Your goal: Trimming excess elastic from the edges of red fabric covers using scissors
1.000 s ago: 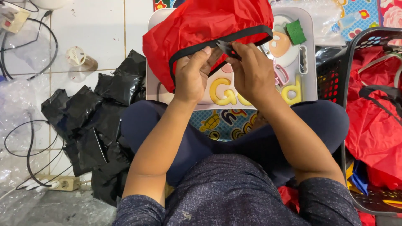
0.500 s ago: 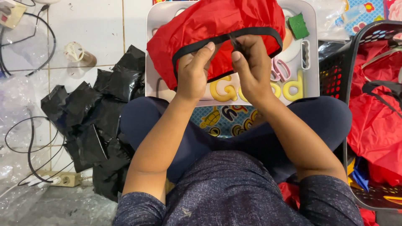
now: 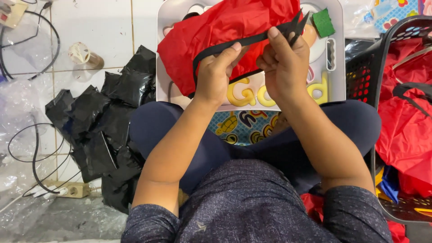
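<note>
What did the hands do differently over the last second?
The right hand rose and drew the black strap up to the right, pulling it taut; its dark tool tips now poke above the fingers. The left hand kept pinching the strap. The red fabric, tray and black bags stayed put.

A heap of crumpled black plastic packages (image 3: 101, 135) lies on the tiled floor (image 3: 112, 27) just beside the seated person's left knee. Clear plastic wrapping (image 3: 18, 112) spreads along the left edge of the floor. No labels, signs or screens show here.
</note>
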